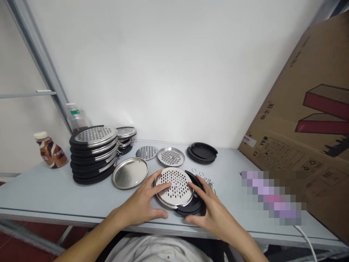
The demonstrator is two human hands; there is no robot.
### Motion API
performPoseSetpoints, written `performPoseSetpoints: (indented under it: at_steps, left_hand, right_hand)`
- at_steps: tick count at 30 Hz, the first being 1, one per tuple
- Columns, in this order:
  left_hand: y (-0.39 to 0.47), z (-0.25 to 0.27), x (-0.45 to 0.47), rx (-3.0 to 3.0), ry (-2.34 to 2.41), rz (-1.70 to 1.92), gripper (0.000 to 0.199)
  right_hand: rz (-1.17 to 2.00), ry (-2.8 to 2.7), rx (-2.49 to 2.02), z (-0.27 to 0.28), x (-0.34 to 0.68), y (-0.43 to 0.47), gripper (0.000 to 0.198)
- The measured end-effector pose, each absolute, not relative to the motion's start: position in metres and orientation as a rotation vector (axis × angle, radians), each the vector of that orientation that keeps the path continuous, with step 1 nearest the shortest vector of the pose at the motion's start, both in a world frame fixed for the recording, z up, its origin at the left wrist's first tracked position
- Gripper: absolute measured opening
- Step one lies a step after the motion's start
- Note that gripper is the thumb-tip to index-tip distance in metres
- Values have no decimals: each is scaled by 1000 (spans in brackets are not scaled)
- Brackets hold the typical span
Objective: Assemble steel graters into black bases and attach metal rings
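Observation:
A round perforated metal grater plate (174, 183) lies partly slid into a black crescent-edged holder (191, 208) near the table's front edge. My left hand (143, 203) grips the plate's left rim, index finger lying on the perforated face and thumb at the front. Around the right side of the holder curls my right hand (211, 205), its index fingertip at the plate's right edge. Behind them are a loose perforated disc (146, 153), another rimmed grater plate (171, 157) and a shallow metal lid or tray (130, 174). Small metal rings and clips (208, 181) lie beyond my right hand.
A tall stack of black-rimmed graters (94, 156) stands at left, with a smaller stack (127, 136) behind. Black holders (202, 153) lie at the back. Two bottles, one brown-labelled (51, 152), stand far left. A large cardboard box (294, 138) leans at right beside a blurred-out object (271, 198).

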State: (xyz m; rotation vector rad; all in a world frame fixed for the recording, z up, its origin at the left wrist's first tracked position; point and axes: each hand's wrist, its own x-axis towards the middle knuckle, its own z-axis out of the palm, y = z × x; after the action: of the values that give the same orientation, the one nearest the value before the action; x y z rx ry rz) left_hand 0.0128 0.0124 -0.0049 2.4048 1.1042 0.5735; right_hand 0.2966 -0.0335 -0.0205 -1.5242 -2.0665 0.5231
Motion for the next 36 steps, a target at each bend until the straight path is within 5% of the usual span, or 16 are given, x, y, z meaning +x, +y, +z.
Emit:
performPoseSetpoints:
  at_steps: [7,19,26,36]
  left_hand:
    - [12,-6,12,2298,1189,555,90]
    - [13,-1,11,2285,1137,616,70]
    - [14,-1,8,2285,1109,631,70]
    - [19,-3,8,2307,1099,671,84]
  right_hand:
    - [426,-2083,-1486,-22,293,-32,84]
    - [497,-2035,-1532,-17,291,-31,78]
    - [563,-2044,-1415,-14,296,-27,107]
    - [587,-1971,-1293,-15,299,-23,105]
